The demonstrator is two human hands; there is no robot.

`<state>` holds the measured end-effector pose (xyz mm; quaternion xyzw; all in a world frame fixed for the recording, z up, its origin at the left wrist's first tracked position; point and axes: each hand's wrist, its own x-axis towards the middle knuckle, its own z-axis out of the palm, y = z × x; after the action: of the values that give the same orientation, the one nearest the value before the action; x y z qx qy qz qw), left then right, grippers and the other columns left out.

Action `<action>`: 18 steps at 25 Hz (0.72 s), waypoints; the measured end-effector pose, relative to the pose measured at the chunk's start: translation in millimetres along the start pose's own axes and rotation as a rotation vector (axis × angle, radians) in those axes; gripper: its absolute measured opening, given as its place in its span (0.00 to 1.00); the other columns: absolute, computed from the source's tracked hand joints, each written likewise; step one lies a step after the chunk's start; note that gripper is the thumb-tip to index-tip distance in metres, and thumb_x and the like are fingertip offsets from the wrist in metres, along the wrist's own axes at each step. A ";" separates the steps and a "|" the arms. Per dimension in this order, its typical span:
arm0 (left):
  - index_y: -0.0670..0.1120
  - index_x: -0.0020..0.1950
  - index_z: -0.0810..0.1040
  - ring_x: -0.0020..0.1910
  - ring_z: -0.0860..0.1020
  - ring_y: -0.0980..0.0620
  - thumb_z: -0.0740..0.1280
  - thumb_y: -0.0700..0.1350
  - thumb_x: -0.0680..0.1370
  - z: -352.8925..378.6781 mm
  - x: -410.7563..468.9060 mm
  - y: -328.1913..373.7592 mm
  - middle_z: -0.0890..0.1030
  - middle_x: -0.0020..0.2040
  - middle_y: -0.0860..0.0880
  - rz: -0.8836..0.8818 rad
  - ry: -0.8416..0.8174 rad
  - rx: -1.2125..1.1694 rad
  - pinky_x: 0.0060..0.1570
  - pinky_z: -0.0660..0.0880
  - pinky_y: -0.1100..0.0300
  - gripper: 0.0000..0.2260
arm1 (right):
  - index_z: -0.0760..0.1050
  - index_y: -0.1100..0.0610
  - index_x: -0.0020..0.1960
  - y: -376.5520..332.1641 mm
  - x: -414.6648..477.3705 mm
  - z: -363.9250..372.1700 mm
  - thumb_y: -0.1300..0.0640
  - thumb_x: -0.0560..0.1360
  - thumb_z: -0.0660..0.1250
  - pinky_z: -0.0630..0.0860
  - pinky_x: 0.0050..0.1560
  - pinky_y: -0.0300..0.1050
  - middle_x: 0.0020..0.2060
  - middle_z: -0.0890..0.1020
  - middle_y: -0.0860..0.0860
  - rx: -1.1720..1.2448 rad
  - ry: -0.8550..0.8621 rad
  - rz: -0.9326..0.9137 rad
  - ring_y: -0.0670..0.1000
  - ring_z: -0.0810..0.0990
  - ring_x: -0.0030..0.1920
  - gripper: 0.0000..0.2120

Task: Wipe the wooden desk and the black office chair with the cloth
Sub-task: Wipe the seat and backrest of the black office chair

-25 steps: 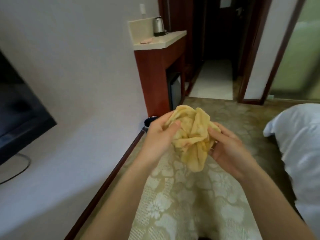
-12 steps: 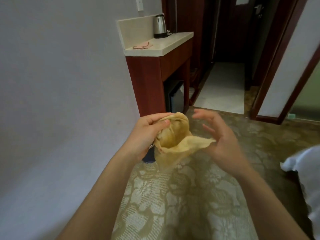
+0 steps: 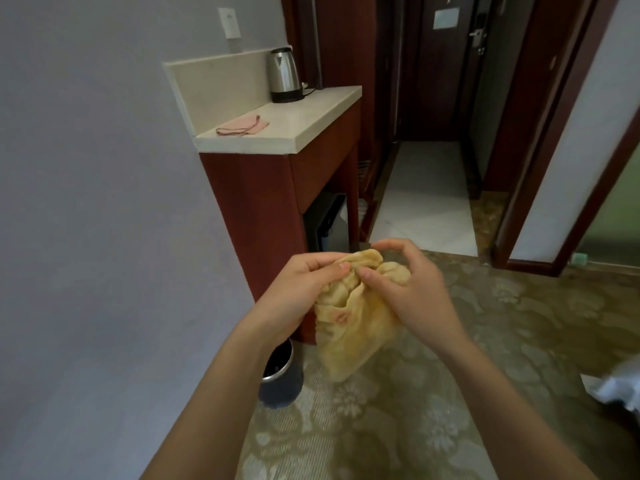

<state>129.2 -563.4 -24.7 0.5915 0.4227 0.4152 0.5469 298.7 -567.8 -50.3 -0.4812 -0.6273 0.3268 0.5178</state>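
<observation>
A crumpled yellow cloth [image 3: 349, 327] hangs in front of me at mid-frame, above the patterned carpet. My left hand [image 3: 298, 292] grips its upper left part with thumb and fingers curled round the fabric. My right hand [image 3: 412, 289] holds its upper right part, thumb pressed into the bunched cloth and fingers arched over the top. The lower end of the cloth dangles free. No wooden desk or black office chair is in view.
A red-brown cabinet [image 3: 263, 216] with a pale stone top stands against the left wall, bearing a steel kettle [image 3: 284, 75] and a pink cloth [image 3: 242, 126]. A dark bin [image 3: 280, 379] sits at its foot. A tiled hallway [image 3: 426, 192] leads to a door. White bedding [image 3: 616, 389] shows at right.
The view swung right and closer to the cabinet; the television left the frame. My right hand, open half a second ago, has come back onto the cloth, which hangs lower now.
</observation>
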 end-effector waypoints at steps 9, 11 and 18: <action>0.53 0.58 0.79 0.52 0.81 0.56 0.63 0.42 0.79 -42.9 182.9 -23.0 0.82 0.53 0.50 -0.015 -0.054 0.117 0.48 0.76 0.65 0.11 | 0.75 0.47 0.53 86.4 179.7 5.6 0.66 0.69 0.72 0.79 0.40 0.39 0.46 0.80 0.43 0.184 -0.132 -0.070 0.45 0.81 0.45 0.19; 0.57 0.60 0.77 0.48 0.78 0.62 0.68 0.47 0.76 -41.9 221.1 -24.6 0.77 0.51 0.53 0.050 -0.028 0.375 0.47 0.73 0.69 0.13 | 0.74 0.44 0.54 109.7 221.7 3.9 0.62 0.69 0.73 0.79 0.39 0.38 0.44 0.79 0.40 0.082 -0.120 -0.098 0.43 0.80 0.43 0.19; 0.63 0.66 0.60 0.49 0.69 0.60 0.76 0.51 0.65 -50.0 348.8 6.1 0.63 0.53 0.58 0.118 0.167 1.004 0.45 0.76 0.60 0.36 | 0.79 0.47 0.40 121.3 411.1 -20.5 0.45 0.68 0.69 0.74 0.36 0.35 0.36 0.80 0.43 -0.110 -0.405 -0.308 0.41 0.78 0.39 0.07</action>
<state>185.7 -216.0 -5.8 0.7689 0.5783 0.2368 0.1354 350.4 -143.1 -17.6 -0.3324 -0.8008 0.2992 0.3983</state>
